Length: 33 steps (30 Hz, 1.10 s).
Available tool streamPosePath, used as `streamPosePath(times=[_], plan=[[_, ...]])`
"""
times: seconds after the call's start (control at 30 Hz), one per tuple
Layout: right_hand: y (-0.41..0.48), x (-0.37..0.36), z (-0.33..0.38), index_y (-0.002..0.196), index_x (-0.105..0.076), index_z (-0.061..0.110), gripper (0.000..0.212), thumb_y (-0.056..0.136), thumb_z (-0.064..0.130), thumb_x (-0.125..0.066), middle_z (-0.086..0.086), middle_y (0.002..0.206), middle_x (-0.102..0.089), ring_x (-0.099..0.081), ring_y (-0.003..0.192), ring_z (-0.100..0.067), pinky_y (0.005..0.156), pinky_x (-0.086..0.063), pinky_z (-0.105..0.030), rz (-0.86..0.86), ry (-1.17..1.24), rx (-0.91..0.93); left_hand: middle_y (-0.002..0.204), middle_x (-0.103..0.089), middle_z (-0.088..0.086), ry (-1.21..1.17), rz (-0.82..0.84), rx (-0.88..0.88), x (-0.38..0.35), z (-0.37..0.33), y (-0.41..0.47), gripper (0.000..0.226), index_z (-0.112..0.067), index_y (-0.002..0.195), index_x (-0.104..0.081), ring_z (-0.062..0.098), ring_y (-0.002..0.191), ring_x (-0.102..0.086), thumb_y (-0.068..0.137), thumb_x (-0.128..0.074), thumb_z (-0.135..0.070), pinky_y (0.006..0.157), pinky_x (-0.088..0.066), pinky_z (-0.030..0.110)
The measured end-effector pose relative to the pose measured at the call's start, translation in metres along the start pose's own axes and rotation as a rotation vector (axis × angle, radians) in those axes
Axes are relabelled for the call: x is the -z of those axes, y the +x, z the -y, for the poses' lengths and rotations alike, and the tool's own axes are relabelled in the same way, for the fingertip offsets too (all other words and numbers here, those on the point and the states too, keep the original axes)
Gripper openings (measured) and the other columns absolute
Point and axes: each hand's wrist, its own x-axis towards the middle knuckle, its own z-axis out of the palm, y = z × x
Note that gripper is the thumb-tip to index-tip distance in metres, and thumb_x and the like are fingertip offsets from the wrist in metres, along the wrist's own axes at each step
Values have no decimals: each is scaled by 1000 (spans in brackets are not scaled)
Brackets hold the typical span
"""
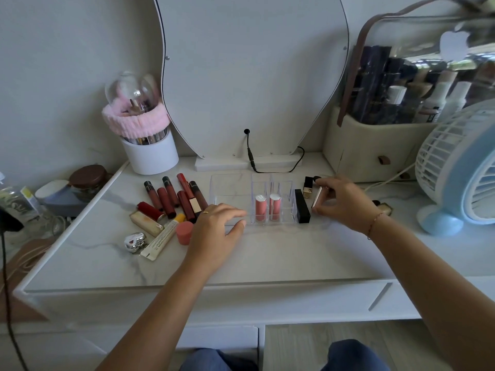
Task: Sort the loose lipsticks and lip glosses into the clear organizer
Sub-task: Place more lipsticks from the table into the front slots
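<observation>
The clear organizer (230, 183) stands mid-table, with two pink lipsticks (261, 207) upright in its front slots. My left hand (217, 228) rests on the organizer's front left edge, fingers spread, holding nothing. My right hand (345, 202) pinches a slim silver lipstick (318, 197) just right of the organizer. A black lipstick (302, 206) lies against the organizer's right wall. A black-and-gold lipstick (308, 187) stands behind it. Several dark red lip glosses (171, 195) and lipsticks lie in a cluster to the left.
A white brush cup (152, 153) with a pink band stands at the back left. The mirror base and its black cable (251, 159) sit behind the organizer. A blue-and-white fan (460, 170) and a beige cosmetics case (375, 148) fill the right. A silver heart charm (135, 242) lies front left.
</observation>
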Motion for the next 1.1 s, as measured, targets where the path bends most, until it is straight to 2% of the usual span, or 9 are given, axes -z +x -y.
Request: streamPosePath(times=[0.13,0.27,0.4,0.53,0.63,0.77,0.9,1.0,1.1], plan=[[-2,0,5,120,-55,14,55,69,17,-75,-4,110,-48,-53,87,-15,83,-47,-23,-3,-4,30,94,-69,-2,1,-1,-4,0,0,0,16,-14,96,-72,17,94,-60,81,-68,-11,86,-44,28],[-3,0,7,111,-59,18,41,72,16,-72,0,105,-54,-53,79,-6,70,-44,-11,-30,19,62,95,-69,-3,0,-2,-9,0,0,0,16,-15,96,-72,15,94,-59,81,-68,-13,86,-42,25],[-5,2,7,105,-66,20,28,77,16,-68,2,94,-66,-60,80,-10,77,-48,-20,-132,64,30,95,-69,-3,0,0,-4,-1,1,-1,16,-16,97,-71,15,95,-58,82,-67,-14,86,-40,22],[-7,9,14,97,-69,22,24,73,26,-70,12,78,-64,-60,74,-8,64,-39,-4,-189,114,18,96,-69,-3,-7,4,-3,-1,1,0,16,-15,97,-71,15,95,-59,82,-67,-14,88,-40,24],[-6,17,29,92,-68,26,26,67,36,-70,16,76,-63,-60,69,-3,63,-44,-5,-237,207,41,96,-69,-4,-12,2,-4,-1,1,-1,16,-16,97,-71,13,95,-58,82,-67,-15,87,-40,24],[-4,15,48,99,-69,22,25,74,24,-71,13,82,-67,-63,76,-4,72,-49,-12,-228,234,110,96,-68,-6,-16,-3,2,0,1,-1,16,-17,97,-71,10,95,-57,82,-67,-15,90,-38,24],[-2,6,57,103,-66,20,27,76,16,-69,18,81,-62,-61,77,-2,71,-47,-6,-171,232,123,96,-68,-5,-16,0,1,-1,1,-1,16,-17,98,-71,11,96,-57,82,-67,-15,90,-40,25],[-4,-1,60,101,-65,18,26,76,14,-69,15,84,-63,-61,77,-2,74,-49,-13,-108,210,134,96,-69,-3,-15,4,-5,0,1,-1,16,-16,98,-71,13,95,-58,82,-67,-14,89,-41,26],[-6,-9,61,102,-67,15,27,75,13,-71,7,88,-66,-58,75,-1,72,-45,-9,-69,167,156,96,-69,-3,-13,-1,-5,0,1,-1,16,-16,98,-71,13,96,-58,82,-67,-14,89,-41,26]])
